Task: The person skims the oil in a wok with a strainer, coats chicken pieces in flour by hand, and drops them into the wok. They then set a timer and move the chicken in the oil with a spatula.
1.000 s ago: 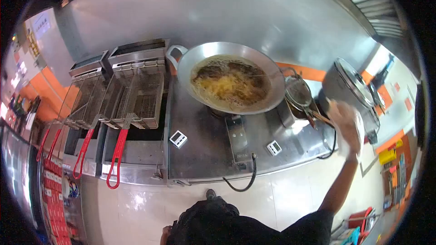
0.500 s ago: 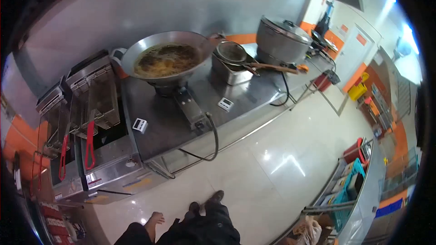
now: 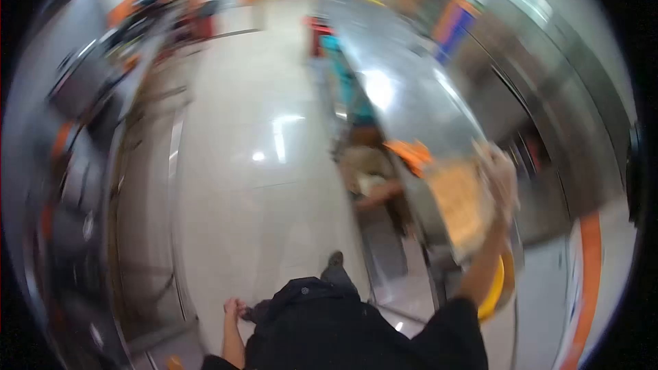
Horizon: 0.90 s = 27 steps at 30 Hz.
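Note:
My right hand (image 3: pixel 499 179) is stretched out over the metal worktop on the right, smeared by motion, with a pale covering like a thin glove. It overlaps the right edge of a tray of orange-tan contents (image 3: pixel 458 200); I cannot tell whether it grips anything. Just beyond the tray lies a crumpled orange cloth-like thing (image 3: pixel 411 156). My left hand (image 3: pixel 234 307) hangs low beside my body over the floor, its fingers loosely curled with nothing seen in them.
A steel worktop (image 3: pixel 387 48) runs away on the right, with teal crates (image 3: pixel 340 72) beneath. A yellow round container (image 3: pixel 495 291) sits near my right forearm. The cooking counter (image 3: pixel 140 72) with a large pot (image 3: pixel 82 82) is on the left. Tiled floor (image 3: pixel 233 137) lies between.
The view has swung right, from the wok counter to the worktop and tray. My right hand has come into view over the tray. My left hand still hangs low, its fingers more curled.

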### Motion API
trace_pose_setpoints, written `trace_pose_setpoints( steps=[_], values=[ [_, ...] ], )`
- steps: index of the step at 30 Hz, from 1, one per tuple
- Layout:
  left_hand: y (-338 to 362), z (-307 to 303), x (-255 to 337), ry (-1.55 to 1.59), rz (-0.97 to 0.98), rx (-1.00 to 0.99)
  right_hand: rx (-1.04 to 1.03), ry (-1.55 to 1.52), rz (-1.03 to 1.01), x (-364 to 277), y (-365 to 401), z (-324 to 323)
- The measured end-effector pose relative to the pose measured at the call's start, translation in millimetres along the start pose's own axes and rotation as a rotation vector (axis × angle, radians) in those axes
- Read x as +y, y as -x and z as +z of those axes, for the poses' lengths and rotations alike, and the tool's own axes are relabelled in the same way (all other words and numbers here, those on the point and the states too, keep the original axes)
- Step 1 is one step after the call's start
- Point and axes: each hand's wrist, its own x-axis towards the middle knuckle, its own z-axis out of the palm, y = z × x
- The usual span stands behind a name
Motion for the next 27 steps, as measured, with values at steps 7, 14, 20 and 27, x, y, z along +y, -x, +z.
trace_pose_setpoints(
  steps=[7,14,20,27],
  values=[
    [35.0,143.2,26.7,-0.429,-0.065,-0.186,-0.309,-0.724,0.286,215.7,-52.9,67.8],
    [38.6,187.3,73.0,-0.444,-0.102,-0.125,-0.664,-0.345,0.447,284.2,-31.7,193.2],
    [48.2,226.6,116.1,-0.28,-0.006,-0.116,-0.446,-0.236,-0.238,312.3,16.7,277.7],
    [41.6,235.2,103.5,-0.393,-0.038,-0.154,-0.613,-0.208,-0.178,318.8,18.2,266.3]
  ],
)
